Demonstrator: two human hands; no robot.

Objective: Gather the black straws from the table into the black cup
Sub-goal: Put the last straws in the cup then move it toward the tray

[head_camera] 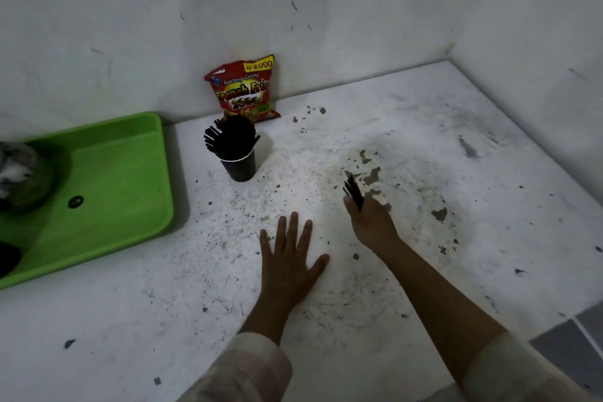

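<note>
- Far left, a green tray [130, 173] sits on the white, paint-chipped tabletop [424, 147], with a greyish object [19, 170] on it at the frame's edge, too blurred to name.
- Just right of the tray stands the black cup [239, 166], upright and packed with black straws [231, 137] fanning out above its rim.
- Right behind the cup, a red snack bag [243, 88] reading "French Fries 2000" leans against the wall.
- Centre now: the left hand [290, 258] lies palm down on the tabletop, fingers spread, grip open and holding nothing.
- To its right, the right hand [372, 222] has its grip closed around a small bundle of straws [353, 191], their ends poking up past the fingers and tilted toward the cup.
- That bundle is well apart from the cup, off to the cup's right and nearer the person.
- Both forearms come in from the bottom edge, with pale sleeves [248, 369] pushed up.
</note>
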